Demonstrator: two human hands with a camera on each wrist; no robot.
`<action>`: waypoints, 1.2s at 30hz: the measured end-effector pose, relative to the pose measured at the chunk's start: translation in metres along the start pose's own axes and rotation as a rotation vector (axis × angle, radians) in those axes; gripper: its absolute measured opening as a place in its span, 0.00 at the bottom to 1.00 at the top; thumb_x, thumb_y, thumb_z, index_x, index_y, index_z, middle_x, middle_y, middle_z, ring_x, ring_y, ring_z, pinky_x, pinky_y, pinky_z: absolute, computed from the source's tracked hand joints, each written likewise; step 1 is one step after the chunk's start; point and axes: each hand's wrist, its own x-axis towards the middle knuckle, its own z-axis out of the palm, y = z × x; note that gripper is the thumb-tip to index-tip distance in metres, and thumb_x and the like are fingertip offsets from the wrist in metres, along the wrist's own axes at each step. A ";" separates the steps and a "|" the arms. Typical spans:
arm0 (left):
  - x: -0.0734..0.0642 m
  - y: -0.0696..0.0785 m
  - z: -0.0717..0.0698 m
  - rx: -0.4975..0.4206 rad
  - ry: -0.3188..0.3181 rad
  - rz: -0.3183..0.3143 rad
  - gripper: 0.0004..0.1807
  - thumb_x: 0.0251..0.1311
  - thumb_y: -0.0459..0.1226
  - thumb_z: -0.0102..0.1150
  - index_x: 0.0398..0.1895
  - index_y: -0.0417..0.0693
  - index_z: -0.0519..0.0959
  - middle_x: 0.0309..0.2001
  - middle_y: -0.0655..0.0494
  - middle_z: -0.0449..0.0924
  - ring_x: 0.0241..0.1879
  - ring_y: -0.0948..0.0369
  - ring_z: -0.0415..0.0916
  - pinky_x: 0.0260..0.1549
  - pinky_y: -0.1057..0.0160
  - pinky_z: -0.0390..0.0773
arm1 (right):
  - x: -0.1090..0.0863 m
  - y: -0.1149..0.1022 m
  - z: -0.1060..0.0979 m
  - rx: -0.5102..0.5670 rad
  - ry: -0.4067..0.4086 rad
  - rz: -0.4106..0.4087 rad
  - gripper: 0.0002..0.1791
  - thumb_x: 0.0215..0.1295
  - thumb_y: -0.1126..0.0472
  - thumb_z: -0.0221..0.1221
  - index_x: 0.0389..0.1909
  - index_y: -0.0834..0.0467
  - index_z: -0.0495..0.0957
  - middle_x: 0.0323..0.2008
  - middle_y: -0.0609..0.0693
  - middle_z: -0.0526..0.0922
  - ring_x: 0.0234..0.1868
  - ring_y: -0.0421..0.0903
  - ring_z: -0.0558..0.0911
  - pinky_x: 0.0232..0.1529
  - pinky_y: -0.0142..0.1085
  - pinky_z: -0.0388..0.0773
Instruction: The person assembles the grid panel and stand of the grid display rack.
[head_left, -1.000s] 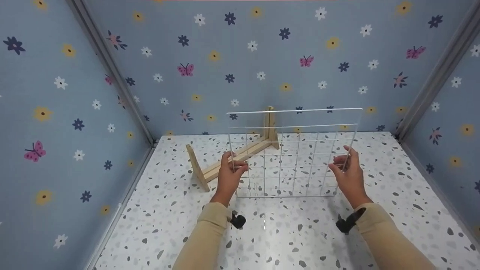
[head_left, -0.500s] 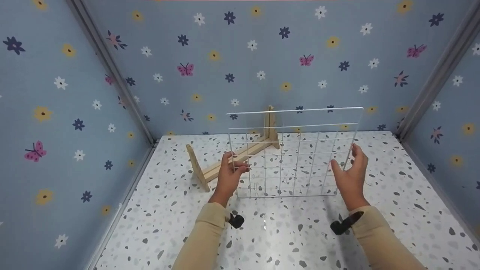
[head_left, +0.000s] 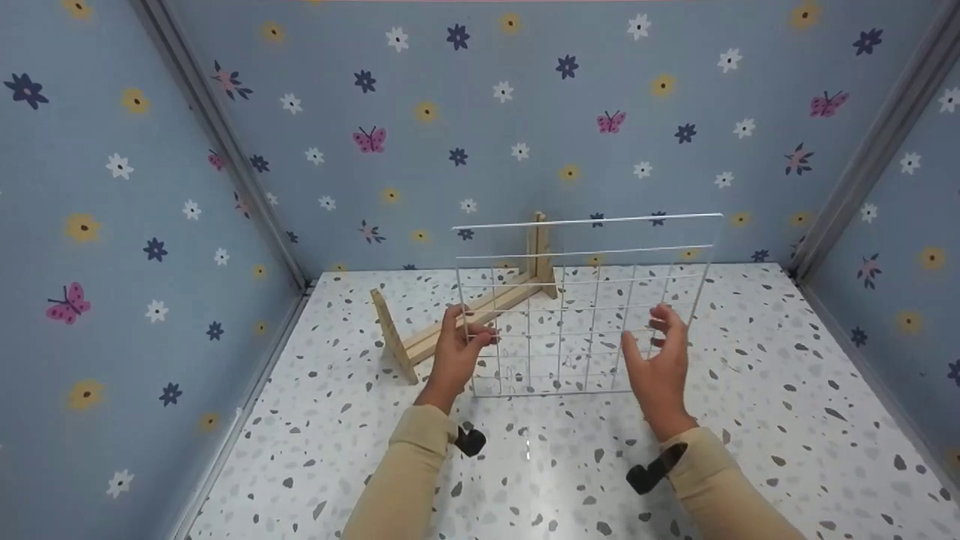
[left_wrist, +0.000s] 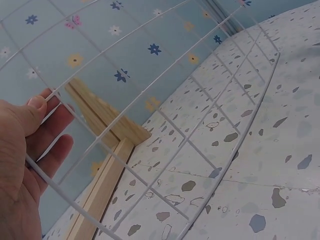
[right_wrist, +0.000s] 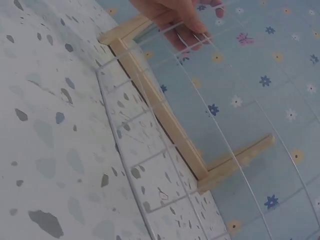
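Observation:
A white wire grid panel point(head_left: 577, 307) stands upright, leaning a little, in the middle of the head view. My left hand point(head_left: 456, 352) holds its left side, thumb and fingers pinching the wires; the left wrist view shows that thumb point(left_wrist: 37, 107) against a wire crossing. My right hand point(head_left: 660, 367) is in front of the panel's right part, fingers spread and slightly bent, with nothing gripped. Whether it touches a wire I cannot tell. In the right wrist view only my left hand point(right_wrist: 182, 20) shows, on the far side of the grid.
Behind the panel, a wooden stand point(head_left: 487, 307) lies at an angle on the speckled white tabletop point(head_left: 555, 465), with a grooved upright at each end. Blue flowered walls point(head_left: 480, 112) close off the back and both sides.
My right hand has let go of the panel's right edge, opened its fingers and moved left in front of the grid. My left hand and the panel have stayed nearly still.

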 end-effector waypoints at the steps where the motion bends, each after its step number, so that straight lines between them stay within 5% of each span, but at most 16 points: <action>1: 0.000 0.001 0.000 -0.010 0.000 0.001 0.21 0.72 0.25 0.53 0.63 0.43 0.61 0.46 0.32 0.80 0.49 0.39 0.80 0.57 0.44 0.78 | -0.003 -0.001 0.003 0.004 -0.016 0.005 0.33 0.68 0.62 0.65 0.70 0.60 0.64 0.61 0.53 0.72 0.61 0.50 0.73 0.57 0.45 0.72; 21: 0.000 0.002 0.001 -0.041 -0.001 -0.026 0.22 0.71 0.24 0.52 0.63 0.42 0.61 0.47 0.27 0.77 0.52 0.32 0.77 0.56 0.49 0.80 | -0.021 -0.019 0.056 -0.009 -0.158 0.188 0.33 0.69 0.55 0.65 0.70 0.57 0.65 0.64 0.53 0.72 0.60 0.53 0.76 0.57 0.50 0.77; 29: 0.010 -0.025 -0.003 -0.039 0.004 -0.029 0.22 0.72 0.24 0.52 0.63 0.45 0.61 0.47 0.27 0.77 0.51 0.32 0.77 0.54 0.52 0.81 | -0.018 -0.023 0.073 -0.010 -0.176 0.268 0.40 0.69 0.53 0.65 0.76 0.59 0.59 0.66 0.54 0.73 0.65 0.55 0.73 0.63 0.50 0.72; 36: 0.010 -0.026 -0.003 0.011 0.012 -0.021 0.21 0.73 0.28 0.54 0.63 0.48 0.61 0.45 0.36 0.80 0.50 0.40 0.81 0.54 0.53 0.81 | -0.015 -0.024 0.083 -0.054 -0.144 0.295 0.39 0.68 0.53 0.65 0.74 0.60 0.61 0.64 0.53 0.75 0.62 0.55 0.75 0.62 0.50 0.73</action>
